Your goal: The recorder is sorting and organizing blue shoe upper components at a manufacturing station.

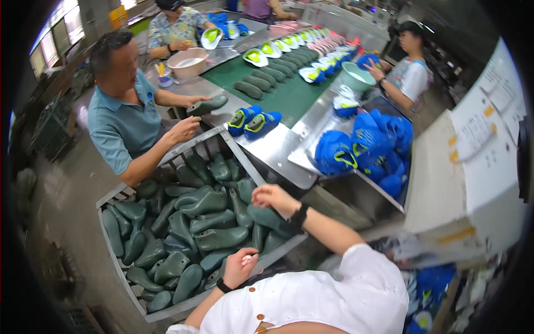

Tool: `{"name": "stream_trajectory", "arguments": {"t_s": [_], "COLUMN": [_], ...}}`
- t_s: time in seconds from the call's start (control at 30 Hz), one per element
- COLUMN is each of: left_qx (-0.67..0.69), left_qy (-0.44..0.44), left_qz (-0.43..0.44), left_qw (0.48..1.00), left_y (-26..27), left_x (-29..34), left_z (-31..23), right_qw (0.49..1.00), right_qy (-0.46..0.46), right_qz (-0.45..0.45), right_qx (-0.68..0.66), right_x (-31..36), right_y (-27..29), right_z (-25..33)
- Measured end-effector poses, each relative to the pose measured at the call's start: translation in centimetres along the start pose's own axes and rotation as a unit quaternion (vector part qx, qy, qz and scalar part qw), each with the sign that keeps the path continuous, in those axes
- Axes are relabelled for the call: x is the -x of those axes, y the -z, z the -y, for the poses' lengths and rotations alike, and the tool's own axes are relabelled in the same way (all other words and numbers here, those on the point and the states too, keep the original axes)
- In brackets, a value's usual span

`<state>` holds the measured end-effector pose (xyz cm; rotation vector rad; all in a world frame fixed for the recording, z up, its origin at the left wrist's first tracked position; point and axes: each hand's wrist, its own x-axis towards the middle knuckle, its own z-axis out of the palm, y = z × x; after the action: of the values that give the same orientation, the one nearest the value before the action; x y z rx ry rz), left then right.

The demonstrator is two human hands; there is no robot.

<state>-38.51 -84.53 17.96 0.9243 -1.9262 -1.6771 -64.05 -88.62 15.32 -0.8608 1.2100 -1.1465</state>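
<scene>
A metal-framed crate [119,278] in front of me is heaped with dark green shoe lasts [222,238]. Over its near edge my left hand [240,269] is closed, with a small pale bit showing at the fingertips that I cannot make out. My right hand [276,200] hovers above the crate's right side, fingers loosely bent and apart, nothing seen in it. Across the crate, a co-worker in a light blue shirt holds one green shoe last [207,106]. A pair of blue shoes [255,122] with yellow-green trim stands on the metal table edge beyond.
A green conveyor belt [222,78] carries rows of lasts, insoles and shoe parts. Blue shoe uppers [361,147] pile in a metal bin at the right. Further co-workers sit along both sides near basins [188,62]. A white board [489,150] rises at far right.
</scene>
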Motion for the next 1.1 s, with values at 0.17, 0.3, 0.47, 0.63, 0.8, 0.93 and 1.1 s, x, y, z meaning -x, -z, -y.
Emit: {"name": "stream_trajectory", "arguments": {"t_s": [0.17, 0.3, 0.47, 0.63, 0.8, 0.93, 1.1], "left_qx": [0.027, 0.112, 0.032, -0.070, -0.207, -0.205, -0.380], "left_qy": [-0.059, 0.048, 0.046, -0.126, -0.265, -0.488, -0.738], "left_qz": [0.145, 0.238, 0.417, 0.632, 0.705, 0.590, 0.519], "left_qw": [0.987, 0.964, 0.907, 0.761, 0.624, 0.610, 0.203], "left_y": [-1.8, -4.3, -10.7, -18.1, -26.8, -35.8, -40.7], "left_x": [-0.5, 2.3, 8.7, 18.2, 30.0, 38.5, 46.8], "left_z": [-0.3, 1.6, 4.0, 3.0, 2.9, 8.4, 9.4], "right_qw": [0.991, 0.968, 0.879, 0.757, 0.601, 0.530, 0.430], "right_qy": [-0.032, -0.080, 0.029, 0.054, 0.047, -0.022, -0.060], "right_qz": [-0.124, -0.231, -0.473, -0.645, -0.797, -0.831, -0.880], "right_qx": [-0.030, -0.061, 0.051, 0.091, -0.038, -0.167, -0.192], "right_x": [13.5, 21.7, 32.5, 46.1, 59.0, 67.2, 73.1], "right_y": [-8.0, -12.4, -14.9, -23.8, -37.6, -50.4, -64.6], "right_z": [-8.5, -12.3, -15.7, -17.6, -29.0, -36.5, -42.9]}}
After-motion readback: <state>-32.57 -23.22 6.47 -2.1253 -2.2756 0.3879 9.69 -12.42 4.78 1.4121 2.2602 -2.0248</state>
